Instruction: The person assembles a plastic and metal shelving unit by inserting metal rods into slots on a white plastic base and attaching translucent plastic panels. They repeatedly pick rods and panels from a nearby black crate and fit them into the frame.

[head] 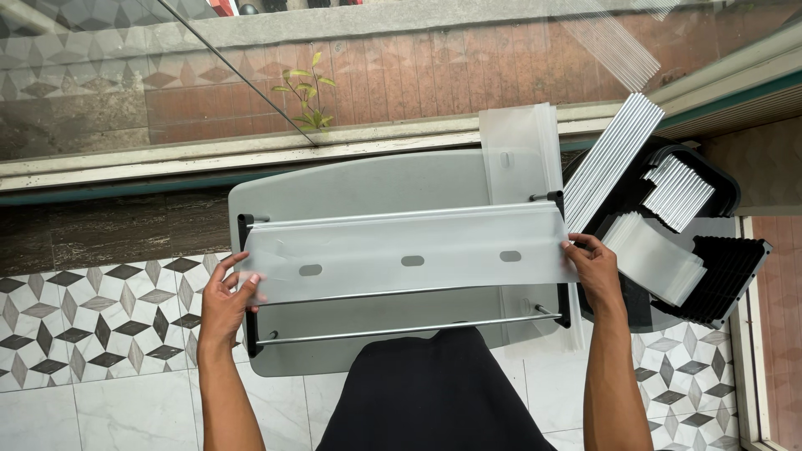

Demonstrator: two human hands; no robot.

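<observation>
A long translucent plastic strip [409, 250] with three oval slots lies across a black-ended frame with metal rods [401, 327] on a small grey table [368, 179]. My left hand [227, 302] grips the strip's left end. My right hand [591, 269] pinches its right end. A second translucent strip [518, 150] lies crosswise under it, pointing away from me.
To the right, a round black stool [710, 179] carries a bundle of silver rods [614, 154], a stack of clear strips [656, 259] and black ribbed parts [727, 271]. A glass pane [376, 75] stands behind the table. Patterned floor tiles [100, 309] lie to the left.
</observation>
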